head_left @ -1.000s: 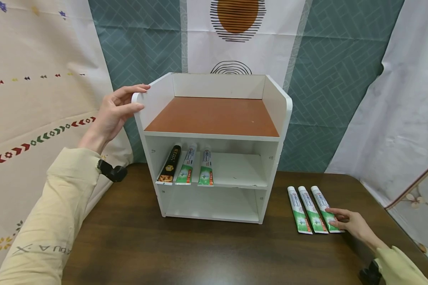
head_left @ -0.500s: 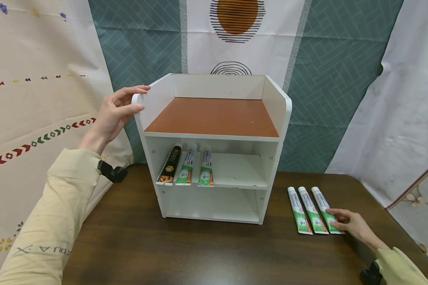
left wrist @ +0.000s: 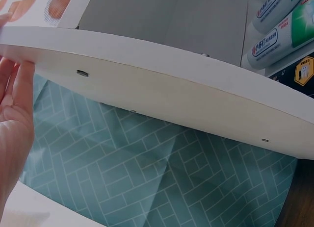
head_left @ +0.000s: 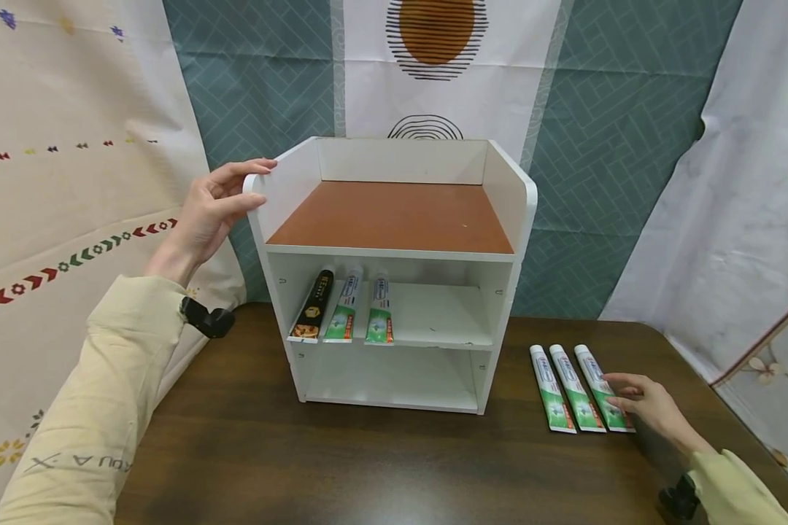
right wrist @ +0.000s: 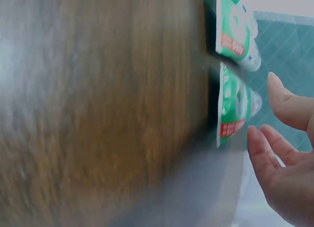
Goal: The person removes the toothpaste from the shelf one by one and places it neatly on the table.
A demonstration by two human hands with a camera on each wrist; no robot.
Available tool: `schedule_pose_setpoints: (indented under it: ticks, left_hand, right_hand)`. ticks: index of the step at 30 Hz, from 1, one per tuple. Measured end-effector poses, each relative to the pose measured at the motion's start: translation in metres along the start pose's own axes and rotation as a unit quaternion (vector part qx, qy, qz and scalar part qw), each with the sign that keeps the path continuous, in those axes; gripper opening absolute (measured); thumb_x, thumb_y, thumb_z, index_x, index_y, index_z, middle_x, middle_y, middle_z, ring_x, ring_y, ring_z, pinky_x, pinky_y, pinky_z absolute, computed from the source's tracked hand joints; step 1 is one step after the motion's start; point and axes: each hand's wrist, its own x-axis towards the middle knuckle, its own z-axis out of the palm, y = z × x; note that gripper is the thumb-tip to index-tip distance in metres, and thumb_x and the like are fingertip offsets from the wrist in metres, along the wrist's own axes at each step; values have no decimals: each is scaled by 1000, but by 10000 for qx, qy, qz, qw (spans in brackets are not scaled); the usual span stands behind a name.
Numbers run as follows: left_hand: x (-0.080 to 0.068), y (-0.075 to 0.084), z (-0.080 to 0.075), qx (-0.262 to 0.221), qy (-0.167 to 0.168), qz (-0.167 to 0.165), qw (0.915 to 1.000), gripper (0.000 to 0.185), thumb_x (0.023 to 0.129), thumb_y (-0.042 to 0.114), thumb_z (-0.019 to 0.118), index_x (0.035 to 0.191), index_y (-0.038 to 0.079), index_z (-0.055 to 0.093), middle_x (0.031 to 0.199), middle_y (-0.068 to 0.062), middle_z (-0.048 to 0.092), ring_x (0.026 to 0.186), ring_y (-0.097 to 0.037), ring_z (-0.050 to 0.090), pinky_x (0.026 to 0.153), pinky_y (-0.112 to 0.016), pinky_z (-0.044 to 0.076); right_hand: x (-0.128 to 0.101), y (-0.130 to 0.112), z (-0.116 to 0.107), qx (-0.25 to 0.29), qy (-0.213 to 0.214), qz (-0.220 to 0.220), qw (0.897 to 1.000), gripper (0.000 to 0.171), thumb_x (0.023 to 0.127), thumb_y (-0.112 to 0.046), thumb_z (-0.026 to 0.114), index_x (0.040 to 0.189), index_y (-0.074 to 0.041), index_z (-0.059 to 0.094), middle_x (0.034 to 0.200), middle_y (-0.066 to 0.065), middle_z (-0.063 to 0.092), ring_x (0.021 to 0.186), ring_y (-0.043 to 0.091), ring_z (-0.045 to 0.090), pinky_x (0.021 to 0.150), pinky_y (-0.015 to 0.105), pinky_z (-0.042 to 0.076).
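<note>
In the head view my left hand (head_left: pixel 203 208) grips the upper left side panel of a white shelf unit (head_left: pixel 394 254), thumb at its front edge and fingers over the top. The left wrist view shows its fingers against the panel. My right hand (head_left: pixel 653 408) hovers at the rightmost of three green-and-white toothpaste tubes (head_left: pixel 589 367) lying side by side on the table. In the right wrist view, thumb and fingers are spread apart, with a gap to that tube (right wrist: pixel 233 102). Beside it lie the middle tube (head_left: pixel 576 390) and the left tube (head_left: pixel 551 397).
On the middle shelf lie a black toothpaste tube (head_left: pixel 312 306) and two green-and-white tubes, one in the middle (head_left: pixel 344 306) and one farther right (head_left: pixel 379 310). The unit has a brown top board (head_left: pixel 394 215). It stands on a dark wooden table (head_left: pixel 341 467), with patterned cloths behind.
My right hand has lifted slightly off the rightmost tube, its fingers loosening. The left hand keeps its hold on the shelf unit; the tubes lie nearly as before.
</note>
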Motion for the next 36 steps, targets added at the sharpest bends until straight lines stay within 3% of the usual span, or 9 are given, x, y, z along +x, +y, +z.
schedule_pose_setpoints:
  ticks: [4,10,13,20,27,30,33,36]
  left_hand:
    - [0,-1,1,-5,17,-15,10000,32,81,-13,56,111,-4,60,128,-15,44,113,-28,39,78,-28,44]
    - [0,-1,1,-45,30,12,10000,32,81,-14,56,111,-5,60,128,-15,44,113,-28,39,78,-27,44]
    - [0,-1,1,-61,22,12,10000,32,81,-14,56,111,-5,60,128,-15,45,113,-28,39,79,-27,44]
    - [0,-2,1,-67,6,28,10000,32,81,-14,56,111,-5,60,128,-15,44,113,-28,39,78,-27,44]
    - [0,-1,0,-101,16,9,9999,32,81,-14,56,111,-6,59,128,-16,44,113,-28,39,78,-27,44]
    - [0,-1,1,-64,22,3,10000,32,80,-14,57,111,-5,59,128,-16,45,113,-28,38,78,-27,44]
    - [0,-1,1,-17,34,-10,10000,32,80,-13,57,111,-4,60,128,-15,44,113,-28,38,78,-28,44]
    - [0,-1,1,6,30,-25,10000,32,81,-12,58,111,-4,60,128,-15,44,114,-28,38,79,-28,44]
  right_hand:
    - [0,-10,0,96,195,-113,9997,36,80,-9,69,110,6,58,106,25,56,88,37,56,61,33,47]
    - [4,-43,6,647,351,-381,9966,33,84,-10,65,113,4,58,108,22,57,85,12,58,63,24,47]
    - [7,-67,12,955,452,-697,9920,26,85,-7,63,110,1,60,104,18,60,84,7,58,64,22,48]
    - [14,-116,28,1726,434,-1109,9778,18,84,-1,62,102,2,59,92,11,61,78,15,60,64,24,49]
    - [16,-156,44,2747,206,-1458,9502,16,84,12,56,100,9,56,89,18,59,75,15,62,63,29,50]
    - [14,-176,43,2664,266,-1752,9474,17,81,16,55,97,10,56,87,23,59,75,14,62,62,29,50]
    - [13,-196,41,2175,435,-2233,9492,21,77,19,58,93,7,58,83,20,61,72,16,62,60,26,50]
    - [15,-212,41,1679,685,-2980,9372,27,70,22,63,91,4,60,81,13,62,68,18,60,58,22,48]
